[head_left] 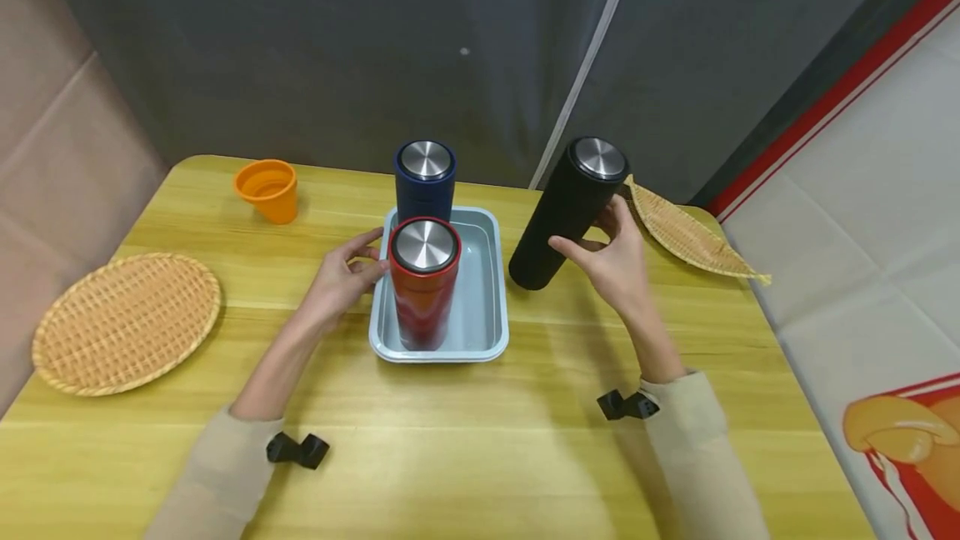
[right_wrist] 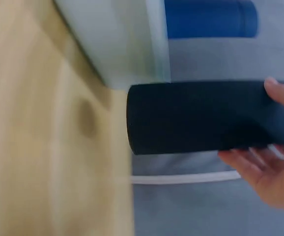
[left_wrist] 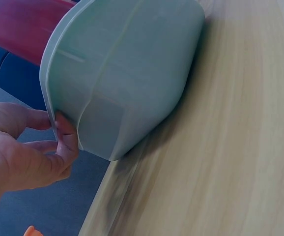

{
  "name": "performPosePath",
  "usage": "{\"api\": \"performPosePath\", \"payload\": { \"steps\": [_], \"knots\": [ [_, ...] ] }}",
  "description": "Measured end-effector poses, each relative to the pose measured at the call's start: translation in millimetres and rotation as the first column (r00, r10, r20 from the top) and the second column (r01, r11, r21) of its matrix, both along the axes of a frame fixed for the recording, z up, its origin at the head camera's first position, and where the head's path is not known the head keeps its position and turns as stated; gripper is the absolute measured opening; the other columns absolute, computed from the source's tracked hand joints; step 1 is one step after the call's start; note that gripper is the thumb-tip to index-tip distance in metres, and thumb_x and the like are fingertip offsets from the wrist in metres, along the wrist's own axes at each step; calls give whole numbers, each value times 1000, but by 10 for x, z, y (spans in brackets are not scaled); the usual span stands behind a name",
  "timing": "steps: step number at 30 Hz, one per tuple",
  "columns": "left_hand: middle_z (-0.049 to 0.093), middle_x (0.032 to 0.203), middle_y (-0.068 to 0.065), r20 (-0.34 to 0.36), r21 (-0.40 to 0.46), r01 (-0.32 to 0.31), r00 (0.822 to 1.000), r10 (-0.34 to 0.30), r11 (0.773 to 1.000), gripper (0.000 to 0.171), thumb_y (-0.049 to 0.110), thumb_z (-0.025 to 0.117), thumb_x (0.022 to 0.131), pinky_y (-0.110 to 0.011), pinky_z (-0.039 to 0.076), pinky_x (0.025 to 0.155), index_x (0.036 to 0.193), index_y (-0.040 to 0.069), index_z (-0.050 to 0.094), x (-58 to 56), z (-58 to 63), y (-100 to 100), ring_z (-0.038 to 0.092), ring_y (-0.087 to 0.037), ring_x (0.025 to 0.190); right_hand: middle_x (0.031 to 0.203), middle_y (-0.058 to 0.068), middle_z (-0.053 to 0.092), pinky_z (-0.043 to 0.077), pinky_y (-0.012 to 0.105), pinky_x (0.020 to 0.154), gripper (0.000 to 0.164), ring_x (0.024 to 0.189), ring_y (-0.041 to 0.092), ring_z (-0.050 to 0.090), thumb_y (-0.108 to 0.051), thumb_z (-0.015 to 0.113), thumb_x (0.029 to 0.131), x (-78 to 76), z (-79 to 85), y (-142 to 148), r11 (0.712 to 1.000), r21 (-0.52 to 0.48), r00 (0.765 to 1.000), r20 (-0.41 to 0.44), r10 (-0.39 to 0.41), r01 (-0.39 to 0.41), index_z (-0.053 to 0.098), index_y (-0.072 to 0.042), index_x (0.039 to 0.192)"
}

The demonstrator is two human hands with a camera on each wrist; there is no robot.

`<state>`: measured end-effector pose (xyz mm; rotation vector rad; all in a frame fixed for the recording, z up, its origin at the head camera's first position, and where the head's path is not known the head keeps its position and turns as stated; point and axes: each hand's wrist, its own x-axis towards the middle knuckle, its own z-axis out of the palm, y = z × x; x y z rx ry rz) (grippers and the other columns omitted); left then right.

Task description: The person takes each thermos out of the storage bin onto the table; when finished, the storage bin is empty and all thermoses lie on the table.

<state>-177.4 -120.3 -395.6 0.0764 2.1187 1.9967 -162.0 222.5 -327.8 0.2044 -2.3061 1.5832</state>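
A pale blue rectangular tray (head_left: pixel 480 290) stands mid-table with two steel-topped flasks upright in it. The red flask (head_left: pixel 424 298) is at its near left, the dark blue flask (head_left: pixel 425 182) behind. My left hand (head_left: pixel 341 277) pinches the tray's left rim between thumb and fingers, plain in the left wrist view. To the right of the tray, my right hand (head_left: pixel 611 257) grips a black flask (head_left: pixel 558 211) around its body. That flask tilts, its steel lid leaning right; in the right wrist view its base is off the table, beside the tray wall (right_wrist: pixel 132 44).
An orange cup (head_left: pixel 276 198) stands at the back left of the wooden table (head_left: pixel 465 448). A round woven tray (head_left: pixel 127 323) lies at the left, and a leaf-shaped woven basket (head_left: pixel 686 232) at the back right. A dark grey curtain (head_left: pixel 337 48) hangs behind the table.
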Motion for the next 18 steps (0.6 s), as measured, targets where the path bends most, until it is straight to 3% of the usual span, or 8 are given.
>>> {"api": "performPosePath", "payload": {
  "steps": [3,7,18],
  "knots": [
    [43,114,-18,0,-1,5,1000,-5,1000,56,2,56,95,-21,52,64,147,6,39,3,0,-2,56,-7,72,115,10,55,54,25,77,69,99,18,55,1,81,73,-23,-127,-26,999,-25,998,47,-30,31,45,3,132],
    [43,114,-18,-1,2,3,1000,-3,1000,56,2,56,95,-21,52,64,148,7,39,7,-8,-8,56,-7,73,115,12,55,55,32,80,70,100,19,55,-4,83,73,-46,-234,-58,999,-19,998,46,-45,46,45,1,132],
    [43,115,-19,-5,2,-5,1000,5,1000,56,3,56,95,-20,50,63,148,7,38,15,-15,-4,55,-7,71,121,14,53,54,29,80,74,103,21,54,2,82,72,-102,-360,-95,997,-72,997,72,-13,19,44,-1,135]
  ]
}}
